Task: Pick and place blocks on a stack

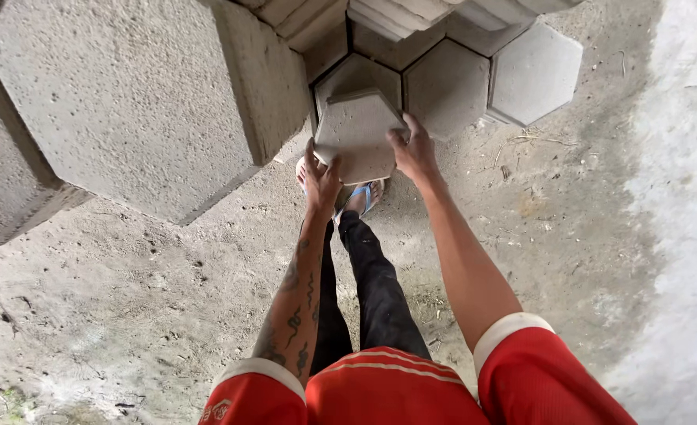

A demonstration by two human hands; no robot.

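Note:
Both my hands hold one grey hexagonal concrete paving block [356,134] above the ground. My left hand [319,179] grips its lower left edge. My right hand [414,149] grips its right edge. The block hangs just above my feet in blue sandals [362,197] and in front of other hexagonal blocks [447,86] lying flat on the ground.
A tall stack of large hexagonal blocks [136,102] fills the upper left, close to the camera. More stacked blocks [411,12] sit at the top. Sandy dirt ground [128,299] spreads below. A pale concrete surface [683,197] runs down the right side.

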